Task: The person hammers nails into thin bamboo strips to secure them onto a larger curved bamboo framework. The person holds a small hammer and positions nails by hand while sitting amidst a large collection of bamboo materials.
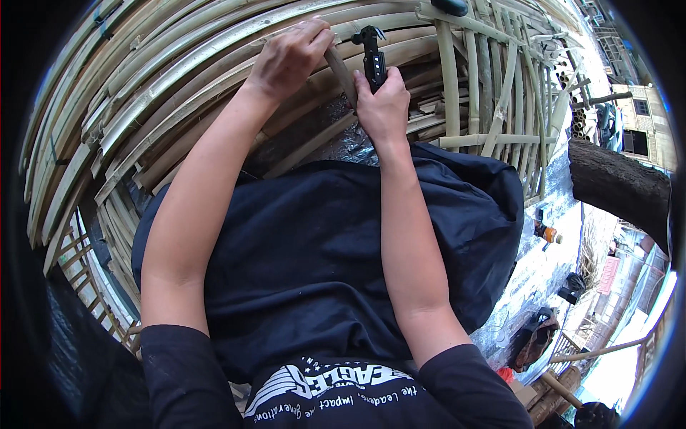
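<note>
My right hand [384,107] is wrapped round a black multi-tool hammer [374,63], its claw and head pointing up and away from me. Further left, my left hand [291,58] is closed at the upper end of a short brown bamboo piece [341,77]. That piece slants down toward my right hand, and its lower end comes up against the fingers there. Beneath both hands lie long, split bamboo slats [236,80] in a dense stack. The left fingertips are partly hidden behind the hand.
Dark cloth [307,236] covers my lap. A lashed bamboo frame [493,93] stands at the far right, with a dark rounded object [450,6] on top. Beyond it are a thick dark log [618,182], a small orange-brown bottle [549,232] and a dark bag [532,339].
</note>
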The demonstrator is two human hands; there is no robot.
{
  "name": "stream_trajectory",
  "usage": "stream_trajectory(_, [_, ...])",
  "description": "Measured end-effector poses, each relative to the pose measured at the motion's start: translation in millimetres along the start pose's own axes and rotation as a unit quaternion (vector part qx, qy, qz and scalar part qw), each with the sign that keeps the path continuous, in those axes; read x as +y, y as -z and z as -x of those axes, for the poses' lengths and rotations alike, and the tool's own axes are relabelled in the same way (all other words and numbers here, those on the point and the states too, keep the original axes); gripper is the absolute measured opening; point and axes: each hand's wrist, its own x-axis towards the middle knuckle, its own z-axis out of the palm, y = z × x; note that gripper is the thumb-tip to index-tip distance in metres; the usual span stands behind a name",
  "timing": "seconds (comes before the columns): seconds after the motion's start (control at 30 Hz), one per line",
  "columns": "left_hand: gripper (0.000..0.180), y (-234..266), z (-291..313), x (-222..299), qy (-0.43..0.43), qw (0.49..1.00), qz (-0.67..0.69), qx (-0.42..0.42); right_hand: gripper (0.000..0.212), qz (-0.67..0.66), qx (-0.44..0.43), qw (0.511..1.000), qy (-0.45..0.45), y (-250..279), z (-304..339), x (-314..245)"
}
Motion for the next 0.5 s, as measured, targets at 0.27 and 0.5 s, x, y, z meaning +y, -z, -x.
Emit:
stream_trajectory(0.27, [0.014,11,-6,-10,0.03,0.997,0.064,-0.011,0.036,-0.014,0.0,1.0,0.019,-1,0,-1])
stream_trajectory(0.5, [0.006,16,-11,3,0.023,0.998,-0.018,0.049,0.037,0.017,0.009,0.999,0.047,-1,-1,4])
